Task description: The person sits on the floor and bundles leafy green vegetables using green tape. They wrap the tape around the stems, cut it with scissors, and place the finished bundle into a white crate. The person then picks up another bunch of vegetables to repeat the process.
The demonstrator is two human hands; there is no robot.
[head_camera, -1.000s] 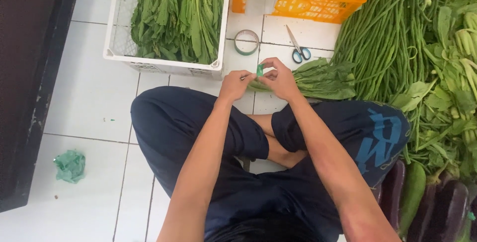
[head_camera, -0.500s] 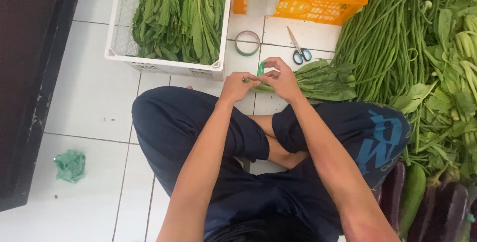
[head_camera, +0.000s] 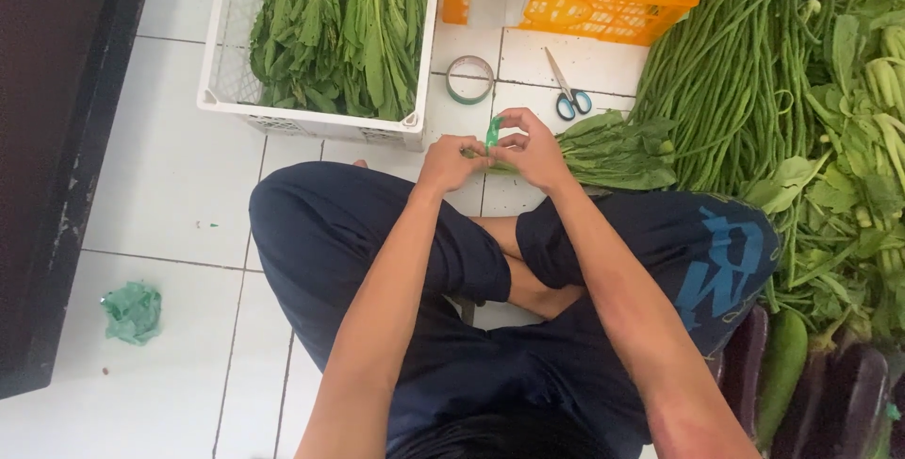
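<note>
Seated cross-legged on white tile floor [head_camera: 160,186], white crate [head_camera: 311,124] of leafy greens ahead, long beans [head_camera: 745,63] heaped to the right. Bundle of greens [head_camera: 613,150] lying just past the knee, stems gathered between both hands. Left hand [head_camera: 451,163] clamped on the stems; right hand [head_camera: 534,146] pinching green tape [head_camera: 492,131] at the stem end. Best kept taut, wrapped snug near the cut ends. Tape roll [head_camera: 469,79] and scissors [head_camera: 567,91] near.

left hand [head_camera: 451,163] and right hand [head_camera: 534,150] pinch green tape [head_camera: 492,131] on leafy bunch [head_camera: 613,150] | tape roll [head_camera: 469,79] at 12 o'clock | scissors [head_camera: 567,90] at 1 o'clock
</note>
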